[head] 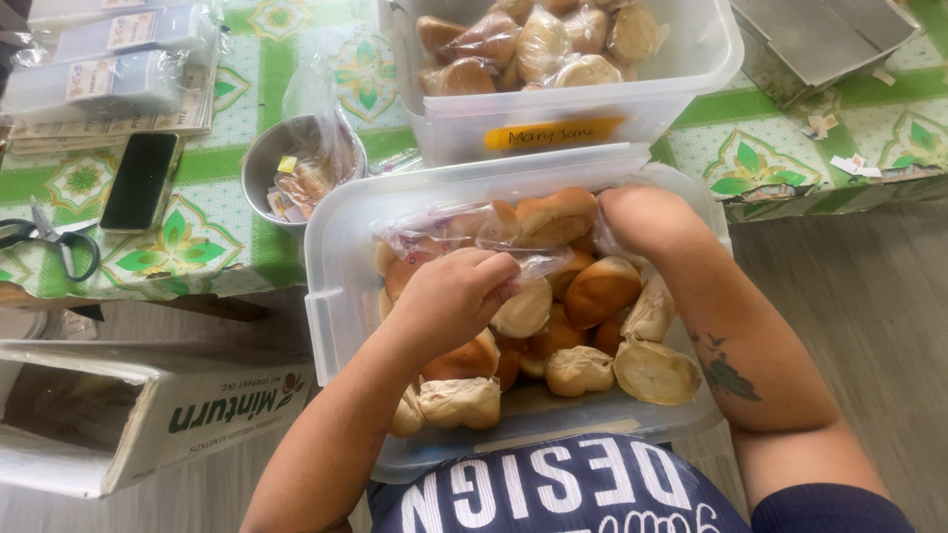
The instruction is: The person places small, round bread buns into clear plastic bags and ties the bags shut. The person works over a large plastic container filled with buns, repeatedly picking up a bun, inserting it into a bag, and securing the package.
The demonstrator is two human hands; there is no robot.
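Head view: over the near tub (336, 296) of buns, the left hand (449, 296) has its grip clamped on a clear bag (444, 229); the right hand (647, 219) grips the bag's other end. Beyond the tub, a second tub (553, 123) sits on the tabletop (790, 148).

At the bottom of the frame the person wears a dark navy shirt (563, 494) with large white lettering across the chest. Both forearms are bare, the sleeves short. The right forearm (750, 365), at lower right, bears a dark green tattoo (726, 373) shaped like leaves and small birds.
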